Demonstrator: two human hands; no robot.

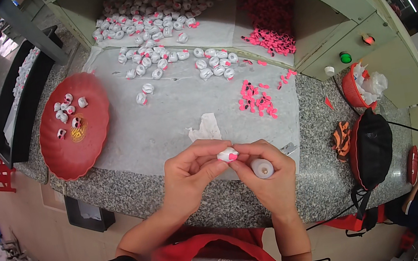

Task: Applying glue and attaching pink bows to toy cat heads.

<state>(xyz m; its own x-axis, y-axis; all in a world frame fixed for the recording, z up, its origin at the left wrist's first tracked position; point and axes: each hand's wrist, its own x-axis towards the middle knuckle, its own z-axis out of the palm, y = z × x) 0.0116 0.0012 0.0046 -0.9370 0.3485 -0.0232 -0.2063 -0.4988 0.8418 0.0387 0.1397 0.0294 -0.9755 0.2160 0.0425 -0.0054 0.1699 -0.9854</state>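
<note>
My left hand (186,175) is closed, pinching a small white doll-head-like piece (225,154) between thumb and fingertips. A pink bow-shaped part (233,157) shows on that piece, and the fingertips of my right hand (277,180) touch it there. Tucked in the curled fingers of the right hand is a small whitish bottle (262,168), its round end facing up. Just beyond my hands a torn scrap of white paper (206,129) lies on the grey sheet (163,118). Loose pink bow parts (257,102) are scattered farther off to the right.
Many similar white pieces (150,36) spread from the shelf onto the sheet. A red scalloped plate (53,149) with several finished-looking pieces stands left. Right are a pink heap (271,41), a red basket (351,91), an orange-black cloth (342,140) and a black bag (376,148).
</note>
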